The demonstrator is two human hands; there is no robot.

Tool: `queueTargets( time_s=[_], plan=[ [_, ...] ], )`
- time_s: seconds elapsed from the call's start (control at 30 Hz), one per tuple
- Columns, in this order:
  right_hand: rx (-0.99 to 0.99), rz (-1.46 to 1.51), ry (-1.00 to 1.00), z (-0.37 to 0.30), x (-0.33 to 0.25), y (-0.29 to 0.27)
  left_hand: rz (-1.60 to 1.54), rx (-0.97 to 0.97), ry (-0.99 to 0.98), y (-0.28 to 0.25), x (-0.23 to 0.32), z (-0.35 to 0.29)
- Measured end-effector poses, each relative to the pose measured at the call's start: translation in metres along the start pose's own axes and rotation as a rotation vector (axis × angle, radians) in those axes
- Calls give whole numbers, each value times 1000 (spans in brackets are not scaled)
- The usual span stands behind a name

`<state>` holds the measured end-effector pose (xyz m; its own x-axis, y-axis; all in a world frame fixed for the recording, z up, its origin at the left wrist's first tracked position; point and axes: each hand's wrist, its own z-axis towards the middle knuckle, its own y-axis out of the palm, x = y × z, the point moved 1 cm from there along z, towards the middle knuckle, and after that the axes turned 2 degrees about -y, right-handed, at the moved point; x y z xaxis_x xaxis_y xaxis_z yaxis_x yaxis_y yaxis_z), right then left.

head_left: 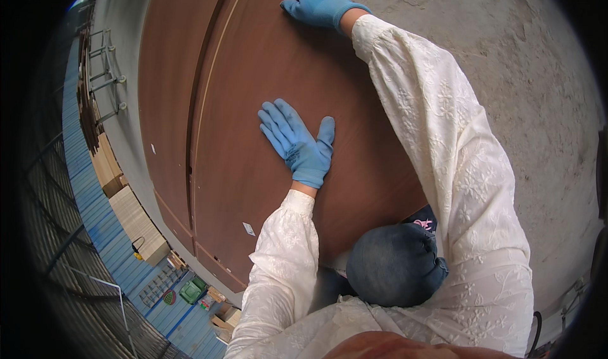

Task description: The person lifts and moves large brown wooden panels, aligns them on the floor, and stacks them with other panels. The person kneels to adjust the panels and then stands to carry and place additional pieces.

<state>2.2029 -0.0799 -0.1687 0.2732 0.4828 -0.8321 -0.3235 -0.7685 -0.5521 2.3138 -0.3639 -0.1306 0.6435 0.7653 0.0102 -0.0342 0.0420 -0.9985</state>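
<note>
A large reddish-brown wooden panel (354, 125) lies in front of me, its surface flat and smooth. My left hand (297, 137), in a blue work glove, rests palm down on this panel with fingers stretched and thumb apart. At the panel's far right corner, my right hand (320, 7), gloved the same way, grips the edge; its fingertips are partly hidden there. To the left, beyond a dark gap with a pale strip, sits a second brown panel (168, 68). A small white label (248, 228) is on the brown surface near my left forearm.
Bare concrete floor (487, 23) stretches to the right. My knee in dark denim (396, 264) is beside the panel's near edge. Along the left are metal racks (107, 74), stacked pale boards (139, 223), a green bin (193, 289) and a blue corrugated wall (79, 169).
</note>
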Motion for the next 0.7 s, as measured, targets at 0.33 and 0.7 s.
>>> queueTargets(
  time_s=[0.33,0.7],
  plan=[
    [-41,67,32,-1,3,-2,33,21,16,1,0,0],
    [3,259,101,-36,93,-72,1,41,27,4,-2,-2]
  ],
)
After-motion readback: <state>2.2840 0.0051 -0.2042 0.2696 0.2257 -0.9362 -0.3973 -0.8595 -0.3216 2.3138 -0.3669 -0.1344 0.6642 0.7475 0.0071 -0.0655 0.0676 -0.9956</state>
